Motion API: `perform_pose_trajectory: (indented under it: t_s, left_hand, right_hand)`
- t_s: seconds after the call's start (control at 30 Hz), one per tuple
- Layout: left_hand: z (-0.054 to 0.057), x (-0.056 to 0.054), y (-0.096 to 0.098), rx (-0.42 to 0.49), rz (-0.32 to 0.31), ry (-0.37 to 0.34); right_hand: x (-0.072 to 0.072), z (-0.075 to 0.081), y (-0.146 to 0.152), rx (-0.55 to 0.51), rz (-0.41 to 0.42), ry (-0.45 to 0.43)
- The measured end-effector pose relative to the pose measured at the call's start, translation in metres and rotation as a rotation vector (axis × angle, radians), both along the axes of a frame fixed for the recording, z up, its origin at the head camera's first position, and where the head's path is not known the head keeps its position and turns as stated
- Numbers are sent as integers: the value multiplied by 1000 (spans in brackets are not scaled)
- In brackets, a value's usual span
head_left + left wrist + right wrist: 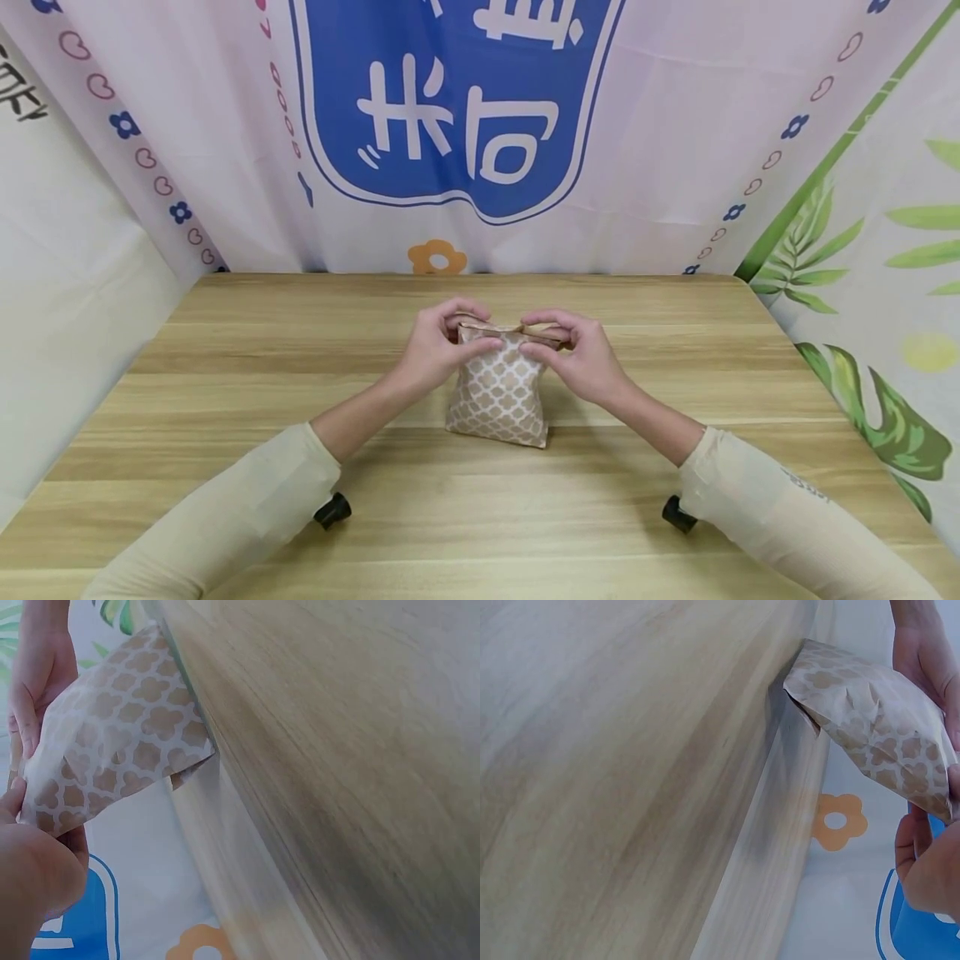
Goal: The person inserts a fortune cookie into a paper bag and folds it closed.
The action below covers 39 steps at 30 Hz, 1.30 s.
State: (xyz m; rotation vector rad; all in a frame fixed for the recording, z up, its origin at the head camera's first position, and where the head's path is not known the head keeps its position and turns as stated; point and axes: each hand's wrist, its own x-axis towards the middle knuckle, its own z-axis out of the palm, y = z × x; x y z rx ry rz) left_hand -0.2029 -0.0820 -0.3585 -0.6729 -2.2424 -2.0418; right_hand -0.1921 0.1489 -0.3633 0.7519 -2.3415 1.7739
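A small paper bag (498, 392) with a tan and white lattice pattern stands upright on the wooden table, its body bulging. My left hand (442, 337) pinches the top edge at the left corner, thumb on the near face and fingers behind. At the right corner my right hand (577, 350) grips the same edge in the same way. Between the two hands the top edge looks folded over. In the left wrist view the bag (127, 724) shows a creased side, its bottom end at the table surface. The bag's contents are hidden.
The wooden table (300, 500) reaches back to a printed cloth (660, 167) with a blue emblem. White cloth (67, 250) hangs at the left, and leaf-patterned cloth (885, 333) at the right. Black wrist cameras (332, 510) stick out below both sleeves.
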Motion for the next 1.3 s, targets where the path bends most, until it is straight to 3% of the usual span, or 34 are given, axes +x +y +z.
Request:
perform_pose_trajectory:
  t_s: [0.23,0.6,0.67,0.9,1.3]
  left_hand:
    - [1,2,1,-48,83,-16]
    - [2,6,6,-36,127,-41]
    - [2,6,5,-32,119,-54]
    - [-2,2,-2,54,-11,-158]
    - [1,4,-2,65,47,-215]
  right_hand:
    - [0,3,0,28,8,-54]
    - [0,6,-2,-6,33,-182]
    - [-1,6,-2,-7,35,-190]
    - [-1,7,-2,-6,9,-205]
    - [-4,5,5,-1,17,-184]
